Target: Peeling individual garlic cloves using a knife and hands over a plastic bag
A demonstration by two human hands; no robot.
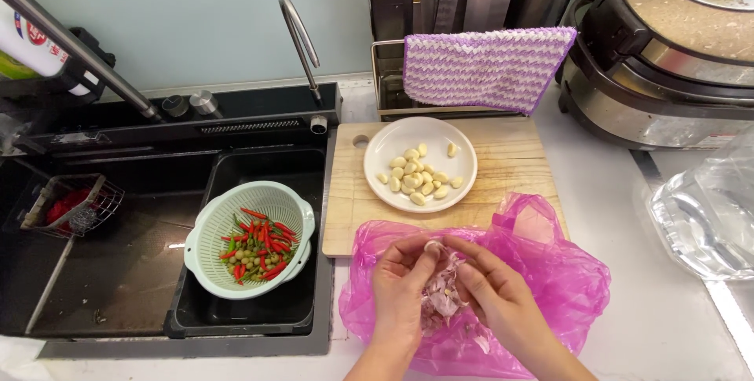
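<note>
sink basket [47,204]: far left of my grip, in the black sink [118,271]; something red inside, can't tell what.
colander [250,238]: pale green, left of my hands, holding red and green chillies [258,249].
white plate [420,163]: just beyond my hands on the wooden cutting board [503,173], holding peeled garlic cloves [416,177].
left hand [400,287]: fingertips pressed onto the garlic clove.
garlic clove [433,249]: pinched between both hands, over loose skins; i can't tell its long axis.
right hand [495,291]: fingers closed on the same clove, equally near.
pink plastic bag [565,271]: spread under both hands, catching papery skins [440,302].
</note>
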